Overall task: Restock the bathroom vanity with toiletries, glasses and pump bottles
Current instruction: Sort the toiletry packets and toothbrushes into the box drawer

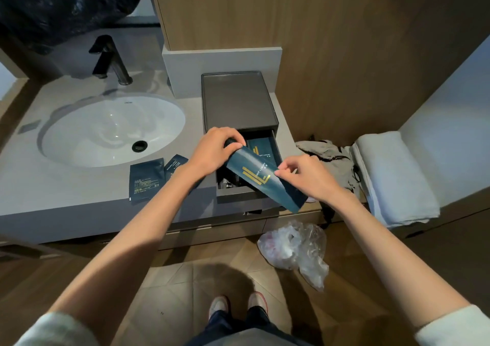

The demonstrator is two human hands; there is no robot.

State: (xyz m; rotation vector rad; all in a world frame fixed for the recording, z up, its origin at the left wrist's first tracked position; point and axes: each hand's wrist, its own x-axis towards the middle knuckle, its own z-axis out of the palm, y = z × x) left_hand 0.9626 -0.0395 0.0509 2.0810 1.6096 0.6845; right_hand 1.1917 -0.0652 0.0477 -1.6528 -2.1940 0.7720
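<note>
Left hand point(212, 150) and right hand point(299, 172) each pinch one end of a blue packet point(261, 177) above the open drawer point(248, 194).

Head cam looks fwd & down, close over vanity counter point(66, 192).

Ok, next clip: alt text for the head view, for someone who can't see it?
The left hand and right hand hold a long dark blue packet over the open drawer of a grey organiser box on a vanity counter. Two similar packets lie beside the white sink.
</note>
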